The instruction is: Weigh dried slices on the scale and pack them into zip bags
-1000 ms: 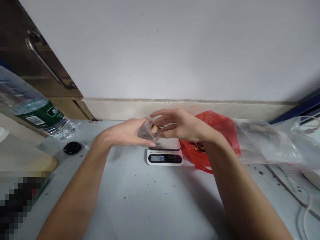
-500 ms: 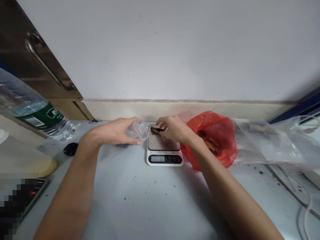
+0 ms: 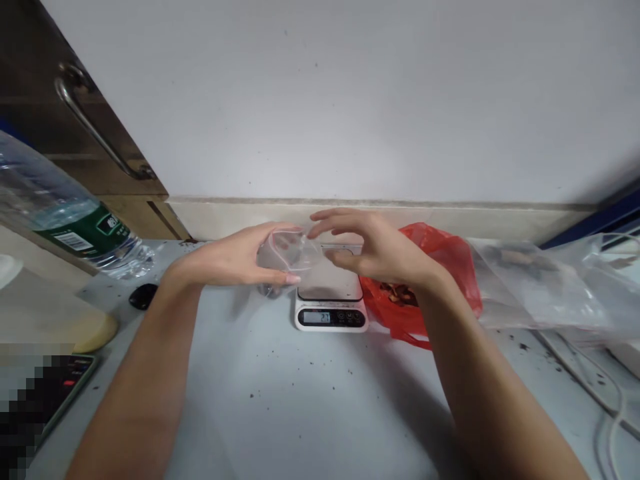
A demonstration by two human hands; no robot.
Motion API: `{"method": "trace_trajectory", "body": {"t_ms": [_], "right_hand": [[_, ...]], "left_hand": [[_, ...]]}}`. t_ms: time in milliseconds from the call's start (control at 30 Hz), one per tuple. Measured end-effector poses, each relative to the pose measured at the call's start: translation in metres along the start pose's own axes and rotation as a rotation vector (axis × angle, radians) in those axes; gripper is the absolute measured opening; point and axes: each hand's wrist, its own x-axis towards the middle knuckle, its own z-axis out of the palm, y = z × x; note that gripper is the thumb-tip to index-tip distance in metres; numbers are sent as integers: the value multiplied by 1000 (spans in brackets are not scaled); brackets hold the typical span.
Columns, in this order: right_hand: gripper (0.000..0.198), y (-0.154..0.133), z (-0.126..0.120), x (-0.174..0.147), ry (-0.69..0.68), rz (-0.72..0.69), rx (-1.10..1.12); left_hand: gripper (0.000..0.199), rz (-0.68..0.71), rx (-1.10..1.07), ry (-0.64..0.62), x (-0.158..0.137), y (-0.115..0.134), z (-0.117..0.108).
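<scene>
My left hand (image 3: 240,257) grips a clear zip bag (image 3: 285,250), its mouth held wide between thumb and fingers and facing right. Something dark shows in the bag's lower part. My right hand (image 3: 367,247) hovers above the kitchen scale (image 3: 331,283), fingers apart beside the bag's mouth, with nothing seen in them. The scale's display (image 3: 317,318) appears to read 2.7, and its plate bears only a tiny dark speck where I can see it. Right of the scale, a red plastic bag (image 3: 450,257) stands open with brown dried pieces (image 3: 400,293) inside, partly behind my right forearm.
Clear plastic bags (image 3: 540,287) lie at the right, near a white cable (image 3: 617,393). On the left are a large water bottle (image 3: 85,227), a black rounded object (image 3: 143,296), a whitish container (image 3: 50,300) and a phone-like device (image 3: 75,373). Dark crumbs dot the table (image 3: 280,427).
The dark brown piece under my right hand has left the scale plate. My right hand has risen and opened next to the zip bag. The bag has shifted right, and the display went from 2.8 to 2.7.
</scene>
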Motion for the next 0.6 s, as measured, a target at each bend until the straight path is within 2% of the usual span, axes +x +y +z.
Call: {"method": "trace_trajectory", "body": {"t_ms": [100, 200, 267, 400, 500, 600], "right_hand": [[1, -5, -6, -3, -23, -28, -4], [18, -10, -8, -4, 9, 4, 152], [28, -12, -8, -3, 44, 59, 228], [39, -12, -9, -1, 163, 125, 243], [37, -10, -14, -2, 276, 117, 163], [30, -13, -21, -6, 259, 126, 116]], "left_hand": [[80, 88, -82, 52, -2, 0, -2], [62, 152, -237, 135, -1, 2, -3], [53, 141, -312, 213, 0, 3, -2], [49, 81, -365, 390, 2, 6, 0], [47, 95, -395, 405, 0, 10, 0], [43, 127, -377, 367, -3, 15, -1]]}}
